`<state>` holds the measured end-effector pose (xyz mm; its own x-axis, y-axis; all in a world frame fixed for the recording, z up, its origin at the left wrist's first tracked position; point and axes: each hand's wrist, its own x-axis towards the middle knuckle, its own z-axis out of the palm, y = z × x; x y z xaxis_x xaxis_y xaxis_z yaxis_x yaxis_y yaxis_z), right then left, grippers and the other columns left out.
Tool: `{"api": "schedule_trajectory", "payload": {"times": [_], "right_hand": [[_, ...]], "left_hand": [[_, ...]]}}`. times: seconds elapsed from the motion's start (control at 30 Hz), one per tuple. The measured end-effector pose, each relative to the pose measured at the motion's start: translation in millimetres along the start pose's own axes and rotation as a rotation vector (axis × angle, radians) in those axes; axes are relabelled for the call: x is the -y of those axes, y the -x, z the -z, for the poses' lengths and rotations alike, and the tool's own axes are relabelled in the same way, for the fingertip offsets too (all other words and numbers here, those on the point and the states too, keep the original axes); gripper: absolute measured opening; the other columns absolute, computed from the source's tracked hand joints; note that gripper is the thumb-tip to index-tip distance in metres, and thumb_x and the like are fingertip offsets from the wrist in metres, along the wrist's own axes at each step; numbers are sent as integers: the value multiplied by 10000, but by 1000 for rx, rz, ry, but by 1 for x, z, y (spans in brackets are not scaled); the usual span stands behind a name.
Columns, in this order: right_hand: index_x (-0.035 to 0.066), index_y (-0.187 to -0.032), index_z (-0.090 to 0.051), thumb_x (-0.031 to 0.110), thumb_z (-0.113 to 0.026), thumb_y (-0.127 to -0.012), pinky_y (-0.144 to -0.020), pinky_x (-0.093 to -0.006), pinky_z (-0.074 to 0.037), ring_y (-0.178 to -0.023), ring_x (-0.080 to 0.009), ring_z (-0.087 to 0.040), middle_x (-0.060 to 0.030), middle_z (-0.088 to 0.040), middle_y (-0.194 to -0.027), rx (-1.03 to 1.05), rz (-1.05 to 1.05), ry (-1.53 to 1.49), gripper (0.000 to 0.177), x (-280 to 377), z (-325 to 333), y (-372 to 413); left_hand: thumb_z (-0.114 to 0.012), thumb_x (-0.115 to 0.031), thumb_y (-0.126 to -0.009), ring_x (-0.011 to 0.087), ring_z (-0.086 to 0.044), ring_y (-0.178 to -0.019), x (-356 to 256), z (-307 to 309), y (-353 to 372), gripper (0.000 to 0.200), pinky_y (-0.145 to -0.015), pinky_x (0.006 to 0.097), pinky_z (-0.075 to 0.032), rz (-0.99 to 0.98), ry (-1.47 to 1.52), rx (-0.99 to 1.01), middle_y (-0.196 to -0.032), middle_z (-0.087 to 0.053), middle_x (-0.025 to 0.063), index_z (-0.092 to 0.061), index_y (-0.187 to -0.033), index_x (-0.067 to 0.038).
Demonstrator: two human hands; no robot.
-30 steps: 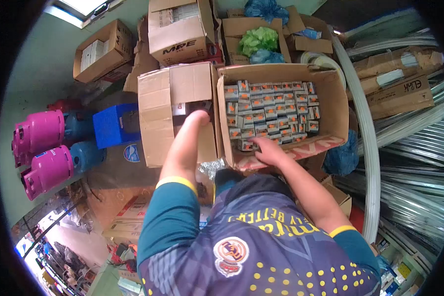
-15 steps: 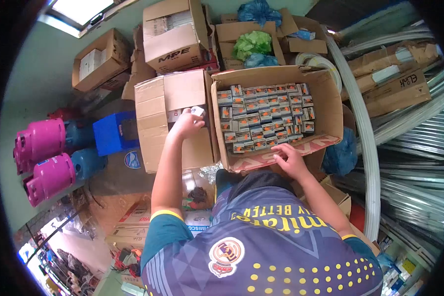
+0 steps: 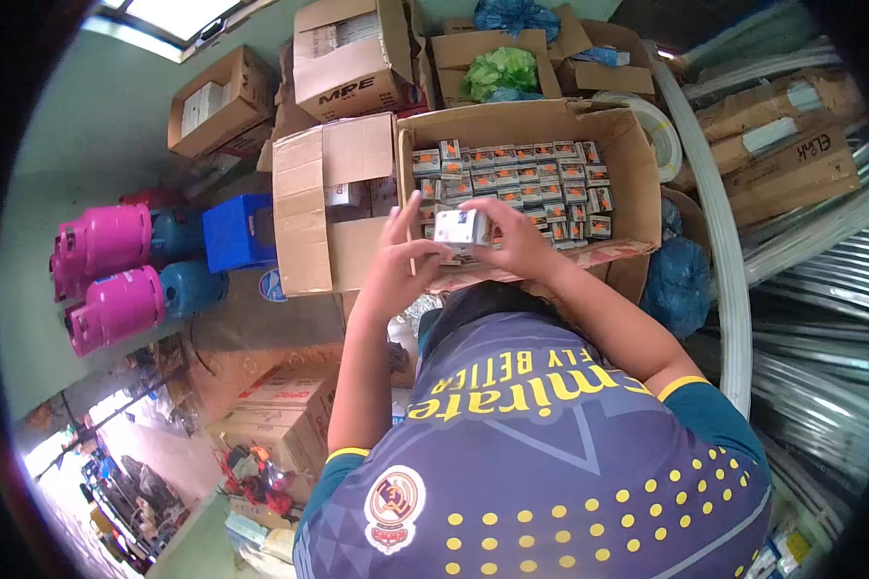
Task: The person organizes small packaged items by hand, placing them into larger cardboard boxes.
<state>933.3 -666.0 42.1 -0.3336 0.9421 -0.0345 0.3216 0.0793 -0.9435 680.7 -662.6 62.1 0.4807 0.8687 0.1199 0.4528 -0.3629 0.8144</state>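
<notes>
Both hands hold one small white packet [image 3: 459,230] in front of my chest. My left hand [image 3: 403,253] grips its left side and my right hand [image 3: 514,241] grips its right side. Just beyond them stands a large open cardboard box [image 3: 628,154] packed with rows of several small orange-and-white packets [image 3: 512,179]. To its left is a second cardboard box [image 3: 304,207] with its flaps partly open, and white packets show inside it.
More cardboard boxes [image 3: 348,58] are stacked behind, some with green and blue bags [image 3: 500,72]. Pink and blue gas cylinders [image 3: 106,275] lie at the left by a blue crate [image 3: 237,232]. Metal sheets and pipes [image 3: 792,289] fill the right side.
My left hand drew a white packet out of the left box and brought it to the middle. My right hand left the big box's front edge and joined it on the packet.
</notes>
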Motion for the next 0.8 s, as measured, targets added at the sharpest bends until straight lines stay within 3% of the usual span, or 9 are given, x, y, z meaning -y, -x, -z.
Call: {"api": "schedule_trajectory", "payload": {"times": [0.03,0.13,0.27,0.4,0.47,0.5,0.57,0.7,0.8], "right_hand": [[86,-1333,-584,173,-825,-797,-960,-422,-533,-1129,-351,-653,-158,-642,-1255,-1,-29,81,594,-23,2,1],[82,-1314,-588,120,-779,-798,-971,-439,-524,-1150,-378,-643,-173,-640,-1265,38,-110,288,551,-77,3,-2],[74,-1298,-593,109,-770,-776,-993,-455,-513,-1171,-392,-629,-205,-654,-1240,188,-142,416,552,-129,-16,-24],[73,-1299,-596,120,-788,-768,-984,-458,-525,-1161,-393,-644,-223,-672,-1218,280,-118,403,567,-170,-46,-45],[88,-1341,-582,165,-824,-764,-981,-461,-531,-1143,-405,-656,-239,-643,-1266,421,-178,406,630,-199,-57,-47],[93,-1361,-573,171,-832,-758,-979,-461,-531,-1139,-408,-656,-239,-629,-1286,451,-211,378,661,-200,-57,-43],[106,-1419,-537,173,-845,-745,-987,-460,-527,-1145,-405,-648,-237,-583,-1346,488,-184,385,744,-206,-60,-40],[121,-1520,-436,182,-870,-724,-1069,-449,-480,-1274,-405,-564,-260,-501,-1441,541,-356,250,908,-186,-47,-41],[104,-1567,-358,230,-899,-718,-1149,-427,-424,-1397,-427,-465,-286,-429,-1518,580,-316,349,1014,-199,-42,-41]], "left_hand": [[-714,1,-829,401,-421,-1478,5,-1,7,193,-1169,452,-399,-9,-180,-49,-1607,-406,246,-805,-981,-77],[-683,10,-831,414,-401,-1483,-5,5,40,289,-1197,474,-371,263,6,-114,-1638,-355,224,-788,-1080,-92],[-656,-1,-857,397,-415,-1466,-19,-7,96,538,-1173,448,-395,400,-127,-203,-1670,-276,190,-631,-1382,-118],[-665,-41,-877,392,-435,-1441,-28,-54,162,499,-1166,433,-395,617,-149,-274,-1646,-319,198,-626,-1371,-101],[-681,-29,-882,333,-474,-1421,-3,-106,222,535,-1071,382,-465,747,-64,-313,-1642,-315,216,-600,-1408,-97],[-695,-84,-876,401,-419,-1446,-7,-132,245,508,-1182,445,-366,821,14,-362,-1604,-374,230,-613,-1377,-99],[-697,-98,-882,409,-435,-1433,-1,-186,305,519,-1187,452,-356,838,-41,-321,-1530,-468,266,-597,-1391,-87],[-665,-183,-988,266,-594,-1285,-2,-324,442,458,-1087,374,-461,1204,562,-490,-1380,-637,181,-578,-1381,34],[-661,-197,-993,260,-600,-1270,-27,-374,498,462,-1072,371,-469,1392,454,-361,-1371,-641,175,-573,-1387,30]]}}
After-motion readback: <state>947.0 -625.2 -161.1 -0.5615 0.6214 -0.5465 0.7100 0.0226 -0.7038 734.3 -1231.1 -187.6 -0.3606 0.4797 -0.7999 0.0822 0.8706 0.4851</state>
